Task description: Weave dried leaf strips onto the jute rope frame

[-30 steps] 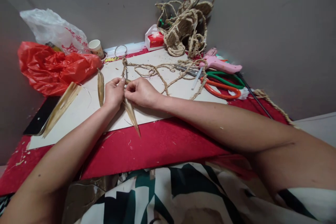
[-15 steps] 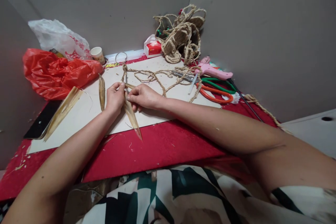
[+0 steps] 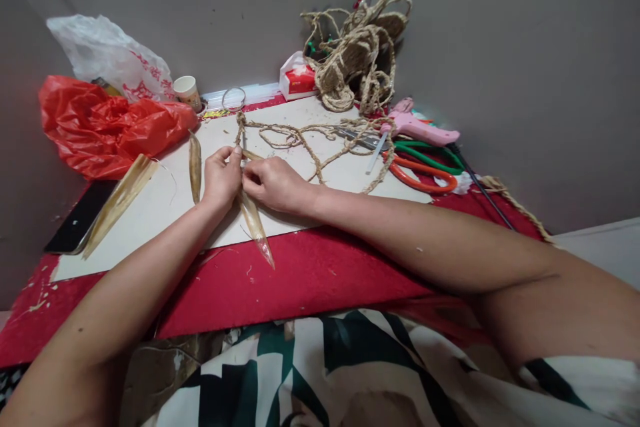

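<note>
Both hands meet over the white board [image 3: 330, 163]. My left hand [image 3: 223, 177] is closed, thumb and fingers pinching the lower end of a braided straw cord [image 3: 240, 123]. Against it, my right hand [image 3: 275, 183] is also closed, its fingertips curled on a dry tan leaf strip [image 3: 255, 220]. The strip hangs below the hands, its pointed tip over the red cloth. Beyond the fingers the cord rises to a knot, and more braid stretches right across the board. The exact grip of the right fingertips is partly hidden.
To the left lie dry leaf pieces [image 3: 120, 203], a phone [image 3: 83, 217] and a crumpled red plastic bag [image 3: 115, 123]. A paper cup [image 3: 187, 90] and tissue pack [image 3: 299, 77] stand behind. Rightward are coiled straw ropes [image 3: 355, 57], a pink glue gun [image 3: 423, 127] and orange-handled scissors [image 3: 423, 180].
My right hand has moved closer to my left, its fingers curling in more tightly. The view has shifted slightly, and the leaf strip still hangs below the hands.
</note>
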`<action>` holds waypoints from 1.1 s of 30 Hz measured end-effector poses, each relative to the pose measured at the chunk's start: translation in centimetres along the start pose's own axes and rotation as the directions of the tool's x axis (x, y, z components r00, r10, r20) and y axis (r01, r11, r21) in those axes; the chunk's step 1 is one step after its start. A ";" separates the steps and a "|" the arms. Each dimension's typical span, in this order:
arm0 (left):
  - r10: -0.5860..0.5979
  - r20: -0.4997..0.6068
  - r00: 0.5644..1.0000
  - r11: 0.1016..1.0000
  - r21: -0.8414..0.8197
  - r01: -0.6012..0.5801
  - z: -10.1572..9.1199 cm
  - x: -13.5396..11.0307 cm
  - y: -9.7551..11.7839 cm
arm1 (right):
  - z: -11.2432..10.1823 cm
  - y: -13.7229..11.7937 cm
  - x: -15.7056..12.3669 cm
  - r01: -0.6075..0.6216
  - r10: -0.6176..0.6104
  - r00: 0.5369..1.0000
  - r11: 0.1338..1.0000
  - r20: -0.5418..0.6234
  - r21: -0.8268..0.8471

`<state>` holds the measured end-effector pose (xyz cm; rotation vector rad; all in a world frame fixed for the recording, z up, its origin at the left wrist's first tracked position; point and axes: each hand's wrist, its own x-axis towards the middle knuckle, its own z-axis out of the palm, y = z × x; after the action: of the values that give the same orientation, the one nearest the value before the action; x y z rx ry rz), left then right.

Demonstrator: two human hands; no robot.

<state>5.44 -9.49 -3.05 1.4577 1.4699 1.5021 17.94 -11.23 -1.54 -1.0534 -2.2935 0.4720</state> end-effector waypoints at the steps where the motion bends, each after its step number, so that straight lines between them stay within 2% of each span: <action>1: -0.003 0.000 1.000 1.000 -0.001 0.003 0.0 0.0 0.0 | 0.1 0.0 0.0 0.012 -0.012 1.000 0.999 0.005 -0.037; 4: -0.035 0.000 0.999 0.999 -0.018 0.035 0.1 0.2 -0.1 | 0.3 0.3 0.2 -0.023 0.024 1.000 0.996 0.020 -0.090; 7: -0.104 -0.002 0.995 0.993 -0.062 0.104 0.0 0.4 -0.4 | -0.1 0.5 0.6 -0.112 0.113 0.993 0.992 0.013 -0.049; 10: -0.110 -0.008 0.994 0.989 -0.097 0.109 -0.1 0.4 -0.5 | -0.8 0.2 0.7 -0.154 0.143 0.987 0.973 0.075 0.173; 13: -0.106 -0.003 0.994 0.987 -0.120 0.105 -0.1 0.2 -0.4 | -1.3 0.0 0.6 -0.287 0.192 0.948 0.862 0.254 0.417; 16: -0.134 -0.004 0.991 0.985 -0.114 0.133 -0.2 0.0 -0.2 | -1.2 0.2 0.5 -0.379 0.197 0.910 0.754 0.366 0.536; 19: -0.145 0.004 0.989 0.984 -0.109 0.145 -0.2 0.0 -0.3 | -0.9 0.6 0.5 -0.372 0.179 0.915 0.720 0.360 0.586; 26: -0.120 -0.022 0.992 0.992 -0.038 0.120 -0.3 0.2 -0.3 | -0.8 0.4 0.4 -0.334 0.184 0.932 0.770 0.313 0.544; 31: -0.090 -0.017 0.996 0.996 -0.017 0.090 -0.2 0.0 0.2 | -0.7 0.2 0.6 -0.157 0.123 0.985 0.925 0.120 0.345; 33: -0.084 -0.022 0.996 0.996 -0.028 0.083 -0.1 -0.1 0.2 | -0.6 0.2 0.7 -0.115 0.102 0.993 0.954 0.060 0.276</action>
<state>5.39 -9.63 -2.84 1.3505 1.4997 1.4876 18.10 -10.52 -0.97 -1.0377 -2.1344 0.8454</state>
